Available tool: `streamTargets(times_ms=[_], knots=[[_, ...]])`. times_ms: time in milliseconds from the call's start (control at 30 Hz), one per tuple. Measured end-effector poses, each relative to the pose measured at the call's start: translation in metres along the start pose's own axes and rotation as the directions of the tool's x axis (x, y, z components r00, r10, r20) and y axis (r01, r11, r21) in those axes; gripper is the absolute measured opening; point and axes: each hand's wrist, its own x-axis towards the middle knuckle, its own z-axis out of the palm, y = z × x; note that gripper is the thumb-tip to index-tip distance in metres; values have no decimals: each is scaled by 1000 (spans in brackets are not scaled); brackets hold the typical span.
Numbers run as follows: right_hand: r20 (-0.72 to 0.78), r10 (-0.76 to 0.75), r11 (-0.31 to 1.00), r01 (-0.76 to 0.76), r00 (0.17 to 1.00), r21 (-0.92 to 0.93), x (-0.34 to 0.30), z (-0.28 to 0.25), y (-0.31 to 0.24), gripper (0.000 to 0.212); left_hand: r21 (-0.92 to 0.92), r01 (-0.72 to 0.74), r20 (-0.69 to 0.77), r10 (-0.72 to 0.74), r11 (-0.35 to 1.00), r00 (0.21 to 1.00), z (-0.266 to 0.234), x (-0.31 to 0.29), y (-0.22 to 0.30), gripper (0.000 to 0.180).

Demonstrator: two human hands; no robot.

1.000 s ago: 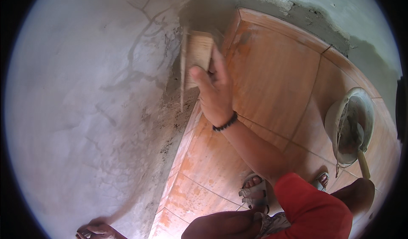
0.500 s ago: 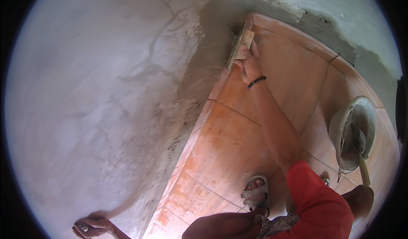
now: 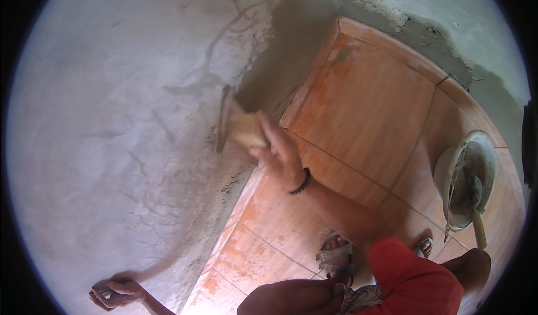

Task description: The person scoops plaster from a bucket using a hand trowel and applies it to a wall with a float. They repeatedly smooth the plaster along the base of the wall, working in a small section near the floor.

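At 3 o'clock, the bucket [image 3: 446, 175] held a trowel [image 3: 475, 190] and gray stuff [image 3: 459, 204]. Near the middle, toward 10, the right hand [image 3: 282, 153] gripped the float [image 3: 249, 131] by the wall [image 3: 101, 147]. The left hand [image 3: 122, 293], between 7 and 8, was curled; I couldn't tell if it held anything. Orange tiles [image 3: 370, 96] lay toward 2.

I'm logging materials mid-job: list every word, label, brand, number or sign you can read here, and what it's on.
None: no readable text on the wall, floor tiles or bucket.
The float in the right hand is blurred; any marking there can't be read.
The wall's dark branching streaks aren't writing.
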Motion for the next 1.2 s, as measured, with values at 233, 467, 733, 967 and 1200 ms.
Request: streamTargets(times_ms=[233,467,733,967,1200], knots=[[21,561,284,-216,828,934,-53,-21,22,62,-16,-23,-36,22,1000,999,4,2,4,45],[-17,598,191,-122,801,974,-51,-52,74,48,41,-8,16,7,999,1000,0,-1,-1,46],[-158,673,453,-233,723,861,-34,-31,74,63,-9,2,-5,-2,1000,1000,1,0,1,42],[-427,684,695,-351,591,628,3,19,35,65,-11,15,6,-15,1000,1000,0,4,7,41],[-372,415,847,-204,830,491,-18,35,-31,65,-65,-24,-52,21,998,998,5,-3,-3,44]])
